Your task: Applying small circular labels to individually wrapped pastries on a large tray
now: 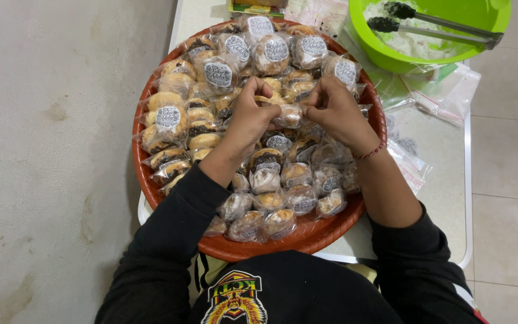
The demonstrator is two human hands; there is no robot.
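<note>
A round orange-red tray [307,237] lies in front of me, heaped with several small pastries in clear plastic wrappers, some bearing round white labels. One wrapped pastry [288,114] is held above the pile between both hands. My left hand [252,117] pinches its left end and my right hand [334,111] pinches its right end. A thin red band circles my right wrist. Black sleeves cover both forearms.
A lime-green bowl [391,57] with white filling and black-tipped metal tongs [436,27] stands at the back right. Loose clear plastic bags [448,93] lie on the white table [445,198] right of the tray. Grey floor runs along the left.
</note>
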